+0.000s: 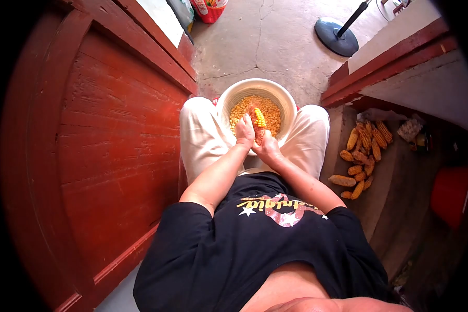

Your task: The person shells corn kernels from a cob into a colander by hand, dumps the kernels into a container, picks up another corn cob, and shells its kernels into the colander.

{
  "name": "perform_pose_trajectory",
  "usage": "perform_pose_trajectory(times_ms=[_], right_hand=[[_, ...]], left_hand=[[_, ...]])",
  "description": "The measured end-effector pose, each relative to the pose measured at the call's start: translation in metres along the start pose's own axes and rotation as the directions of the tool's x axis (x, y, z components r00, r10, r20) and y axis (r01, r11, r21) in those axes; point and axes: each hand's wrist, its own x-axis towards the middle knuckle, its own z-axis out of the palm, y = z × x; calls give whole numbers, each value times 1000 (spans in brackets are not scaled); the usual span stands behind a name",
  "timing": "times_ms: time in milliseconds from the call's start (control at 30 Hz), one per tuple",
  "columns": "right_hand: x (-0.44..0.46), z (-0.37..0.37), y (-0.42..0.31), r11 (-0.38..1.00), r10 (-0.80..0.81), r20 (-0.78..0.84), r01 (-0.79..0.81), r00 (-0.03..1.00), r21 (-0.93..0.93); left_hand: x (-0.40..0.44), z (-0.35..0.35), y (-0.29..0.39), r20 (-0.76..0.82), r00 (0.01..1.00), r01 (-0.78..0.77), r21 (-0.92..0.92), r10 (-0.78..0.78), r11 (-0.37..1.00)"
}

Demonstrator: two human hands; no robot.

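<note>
Between the person's knees, a round white tub [255, 82] sits with a layer of loose yellow kernels [237, 109] inside. Over its near side, both hands hold one cob [260, 119], its length pointing roughly away from the body. Yellow kernels show on part of the cob; a reddish, rough stretch shows nearer the person. The left hand [245, 131] is closed against the cob's left side, fingers together. The right hand [267, 147] grips the near end, its thumb against the cob; how its other fingers bend, I cannot tell. The person wears a black shirt [192, 249] with stars and lettering, and cream trousers [308, 132].

To the left is a red wooden door [114, 130]. On the right, well apart from the tub, whole ears [365, 136] lie in a loose pile on a brown surface, many touching. Beyond them is a red container [451, 197], partly in shadow. Farther ahead, on cracked grey floor [244, 49], stands a round black base [336, 37] with a pole
</note>
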Motion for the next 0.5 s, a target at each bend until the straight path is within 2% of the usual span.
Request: perform_pose_trajectory(times_ms=[33, 100, 167, 233, 300, 333, 367, 433, 500], right_hand=[[0, 1, 1, 998, -42, -43, 44, 998, 43], [4, 3, 8, 999, -14, -23, 15, 1000, 38], [6, 2, 11, 999, 12, -7, -12, 1000, 30], [7, 1, 11, 998, 23, 19, -24, 1000, 60], [5, 1, 10, 998, 15, 7, -16, 1000, 64], [5, 2, 9, 998, 8, -8, -7, 1000, 68], [5, 3, 11, 998, 8, -9, -7, 1000, 69], [5, 4, 13, 998, 13, -14, -12, 1000, 64], [7, 2, 14, 999, 31, -1, -31, 1000, 27]], left_hand=[[1, 0, 0, -44, 999, -17, 21, 18, 1000], [0, -3, 0, -41, 999, -8, -49, 6, 999], [2, -6, -2, 239, 967, 175, -382, -86, 908], [0, -6, 2, 269, 961, 166, -370, -65, 914], [-7, -8, 6, 187, 980, -13, -269, 66, 963], [-10, -14, 13, 185, 982, -22, -151, 50, 988], [-8, -11, 8, 185, 981, -22, -149, 50, 989], [-4, -7, 1, 73, 979, -190, -14, 191, 982], [-4, -11, 2, 100, 973, -210, -9, 210, 978]])
